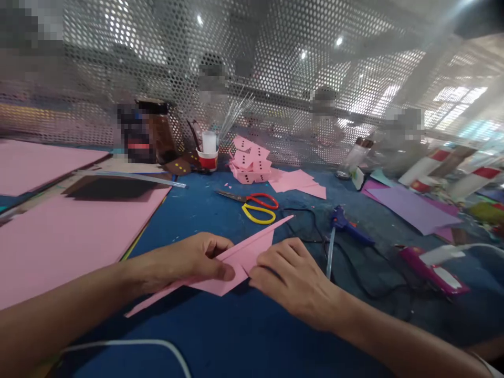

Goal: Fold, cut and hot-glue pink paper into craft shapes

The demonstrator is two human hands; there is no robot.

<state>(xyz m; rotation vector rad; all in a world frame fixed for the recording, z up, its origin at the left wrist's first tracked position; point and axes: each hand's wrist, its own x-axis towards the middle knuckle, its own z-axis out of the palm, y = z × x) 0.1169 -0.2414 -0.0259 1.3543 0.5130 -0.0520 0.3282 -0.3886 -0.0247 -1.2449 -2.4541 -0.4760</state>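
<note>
A folded piece of pink paper [252, 247] lies on the blue table [244, 331] in front of me, one long pointed edge running up to the right. My left hand [189, 260] pinches it, thumb on top and fingers curled under the fold. On the paper's right part my right hand [293, 278] presses down with bent fingers. Both hands are closed on the paper.
Red-and-yellow scissors [255, 205] lie just beyond the paper. A blue glue gun [346, 224] with a black cord sits to the right, a pink tool [433, 270] further right. Large pink sheets [66, 236] cover the left. A pile of pink pieces [250, 160] and a red cup [208, 158] stand at the mesh wall.
</note>
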